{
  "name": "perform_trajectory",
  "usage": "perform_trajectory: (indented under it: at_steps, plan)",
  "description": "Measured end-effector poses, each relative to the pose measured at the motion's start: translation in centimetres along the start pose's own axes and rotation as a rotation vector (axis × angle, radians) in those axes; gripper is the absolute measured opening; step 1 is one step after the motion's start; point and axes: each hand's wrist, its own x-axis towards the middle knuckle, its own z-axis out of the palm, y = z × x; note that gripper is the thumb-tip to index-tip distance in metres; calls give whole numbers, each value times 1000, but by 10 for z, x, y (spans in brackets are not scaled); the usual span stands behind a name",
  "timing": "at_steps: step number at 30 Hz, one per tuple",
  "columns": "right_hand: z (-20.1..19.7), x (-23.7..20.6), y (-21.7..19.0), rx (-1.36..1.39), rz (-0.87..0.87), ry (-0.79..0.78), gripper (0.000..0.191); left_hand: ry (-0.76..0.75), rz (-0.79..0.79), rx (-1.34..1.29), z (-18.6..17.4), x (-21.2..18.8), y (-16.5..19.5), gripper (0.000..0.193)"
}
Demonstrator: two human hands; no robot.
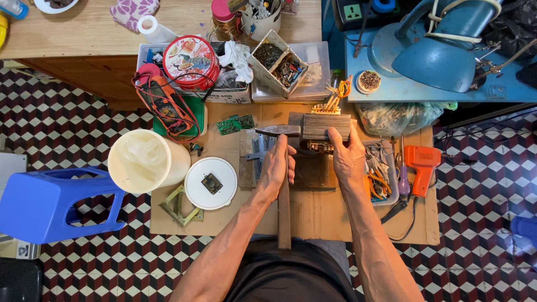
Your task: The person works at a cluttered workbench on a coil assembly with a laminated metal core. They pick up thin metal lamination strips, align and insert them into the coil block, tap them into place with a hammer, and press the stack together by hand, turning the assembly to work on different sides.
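My left hand (pixel 276 168) has its fingers wrapped round a hammer (pixel 283 184), the head resting against the laminated transformer core (pixel 326 126). My right hand (pixel 348 156) clamps that core on the cardboard sheet (pixel 313 215), far of centre.

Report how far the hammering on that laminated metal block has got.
Done: laminated block sits on the cardboard mat, copper wires sticking out behind. In hand: right hand steadies it; left hand holds the hammer, head beside the block. Left: block looks intact, plates not separated.

Transformer block's (pixel 326 126) underside seemingly hidden behind right-hand fingers (pixel 335 136).
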Motion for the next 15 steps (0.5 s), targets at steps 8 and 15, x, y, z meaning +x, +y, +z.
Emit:
perform_trajectory:
  at_steps: [8, 15]
  plan:
    - [-1, -1, -1, -10, 28, 2, 43, -48, -25, 59, -4, -1, 2, 63]
    - [0, -3, -3, -24, 24, 27, 44, -47, 16, 72, 0, -7, 3, 64]
